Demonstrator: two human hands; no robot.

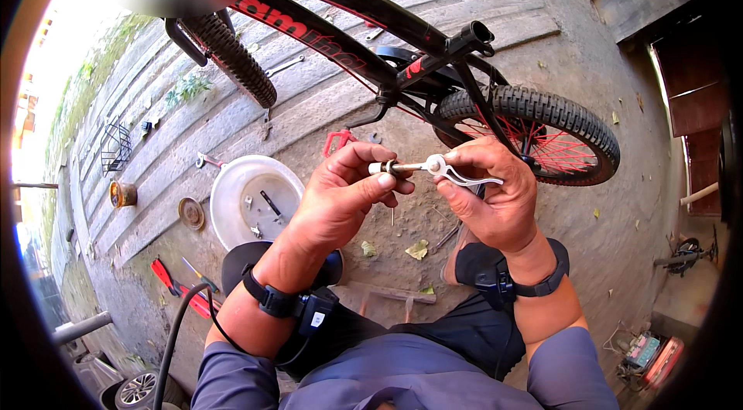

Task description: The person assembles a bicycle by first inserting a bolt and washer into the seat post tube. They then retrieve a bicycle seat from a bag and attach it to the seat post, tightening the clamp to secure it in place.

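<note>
Head cam: my L hand [344, 193] & R hand [491, 189] both grip skewer [433, 169], over bike [402, 54] w/ rear wheel [542, 131].

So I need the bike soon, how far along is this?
Done: the seat is off, its frame tube stands open. In hand: the left hand and right hand hold the clamp bolt with lever. Left: refitting it; tools lie about.
</note>
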